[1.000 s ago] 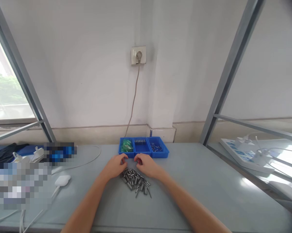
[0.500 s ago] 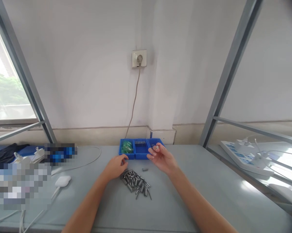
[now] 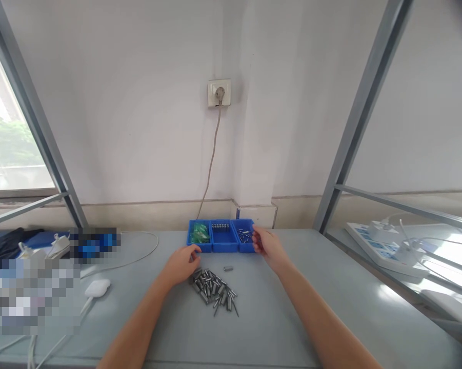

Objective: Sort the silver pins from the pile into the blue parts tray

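Grip, right hand (image 3: 268,245): fingers curled together at the right edge of the blue tray (image 3: 225,248), beside its right compartment; whether anything is pinched, cannot be told. Grip, left hand (image 3: 181,264): thumb and forefinger bent toward each other, a gap between them, just before the tray's near left corner; contents of the curled fingers, if any, hidden. Head view, further items: metal pins (image 3: 214,290), mixed thick and thin, heaped on the grey table (image 3: 277,328) between the forearms and nearer the left hand; single metal piece (image 3: 228,268), lying on its side, apart from the heap, toward the tray. Tray, three compartments: left, green packets (image 3: 200,234); middle, small silvery pieces (image 3: 220,226) in a row along the far side; right, small loose pins (image 3: 245,236). White adapter (image 3: 97,288), corded, on the table well left. Wall socket (image 3: 212,100), above the tray, with plug (image 3: 220,93) inserted and cable (image 3: 214,146) hanging.
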`<state>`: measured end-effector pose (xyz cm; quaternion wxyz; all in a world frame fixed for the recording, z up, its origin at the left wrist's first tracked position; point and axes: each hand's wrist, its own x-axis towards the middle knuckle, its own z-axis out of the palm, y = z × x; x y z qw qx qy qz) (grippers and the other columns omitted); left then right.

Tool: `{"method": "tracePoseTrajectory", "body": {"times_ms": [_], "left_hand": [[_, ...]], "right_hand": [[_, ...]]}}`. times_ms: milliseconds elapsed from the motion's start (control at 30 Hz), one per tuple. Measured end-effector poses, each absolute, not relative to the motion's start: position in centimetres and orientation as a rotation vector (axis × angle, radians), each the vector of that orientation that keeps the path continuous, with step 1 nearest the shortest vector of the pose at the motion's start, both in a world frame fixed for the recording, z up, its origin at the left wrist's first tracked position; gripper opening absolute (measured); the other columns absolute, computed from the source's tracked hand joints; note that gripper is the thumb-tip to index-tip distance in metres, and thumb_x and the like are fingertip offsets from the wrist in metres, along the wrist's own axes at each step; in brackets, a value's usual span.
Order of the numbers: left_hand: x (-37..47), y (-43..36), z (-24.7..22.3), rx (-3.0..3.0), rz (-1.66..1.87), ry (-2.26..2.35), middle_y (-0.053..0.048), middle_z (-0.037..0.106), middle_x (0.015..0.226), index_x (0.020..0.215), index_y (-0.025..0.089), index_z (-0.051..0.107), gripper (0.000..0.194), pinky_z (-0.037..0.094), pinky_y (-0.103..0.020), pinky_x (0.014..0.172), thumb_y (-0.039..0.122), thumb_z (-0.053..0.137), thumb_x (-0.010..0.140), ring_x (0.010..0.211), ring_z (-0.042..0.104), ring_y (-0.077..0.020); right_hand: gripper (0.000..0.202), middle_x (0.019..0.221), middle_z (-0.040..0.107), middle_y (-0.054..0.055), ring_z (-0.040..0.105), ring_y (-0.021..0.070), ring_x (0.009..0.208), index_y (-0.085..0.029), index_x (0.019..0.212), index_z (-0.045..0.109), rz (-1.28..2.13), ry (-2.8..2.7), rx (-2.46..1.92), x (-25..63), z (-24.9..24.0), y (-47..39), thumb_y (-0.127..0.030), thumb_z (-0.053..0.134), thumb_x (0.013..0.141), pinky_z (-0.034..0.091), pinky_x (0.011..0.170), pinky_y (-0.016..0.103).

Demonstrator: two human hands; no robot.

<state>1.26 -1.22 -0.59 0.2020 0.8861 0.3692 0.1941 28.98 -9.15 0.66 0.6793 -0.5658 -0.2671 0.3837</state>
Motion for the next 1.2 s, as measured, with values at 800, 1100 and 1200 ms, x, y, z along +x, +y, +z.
{"method": "tracePoseTrajectory", "body": {"times_ms": [800, 1100, 1200], "left_hand": [[1.3, -1.3, -0.8, 2.501, 0.591, 1.013, -0.001, 0.068, 0.087, 0.102, 0.023, 0.063, 0.022, 0.042, -0.027, 0.067, 0.025, 0.051, 0.084, 0.076, 0.060, -0.0183], [2.6, -3.5, 0.6, 2.324, 0.693, 0.750, -0.001, 0.063, 0.078, 0.096, 0.019, 0.065, 0.024, 0.041, -0.024, 0.059, 0.039, 0.060, 0.082, 0.066, 0.056, -0.0150], [2.9, -3.8, 0.4, 2.345, 0.713, 0.745, -0.001, 0.063, 0.075, 0.083, 0.018, 0.064, 0.018, 0.039, -0.023, 0.058, 0.036, 0.059, 0.083, 0.065, 0.054, -0.0141]], "right_hand": [[0.037, 0.111, 0.064, 0.010, 0.060, 0.0218, 0.102, -0.019, 0.111, 0.066, 0.361, -2.115, -1.511, 22.6, -1.2, -10.8, -0.009, 0.039, 0.088, 0.045, 0.089, 0.034], [0.022, 0.092, 0.069, 0.005, 0.067, 0.0196, 0.081, -0.018, 0.095, 0.066, 0.748, -1.386, -1.269, 19.5, -0.2, -10.2, -0.029, 0.062, 0.076, 0.053, 0.077, 0.033], [0.019, 0.092, 0.071, 0.005, 0.067, 0.0212, 0.085, -0.018, 0.090, 0.067, 0.739, -1.342, -1.259, 18.9, -0.4, -10.1, -0.030, 0.063, 0.075, 0.053, 0.080, 0.034]]}}
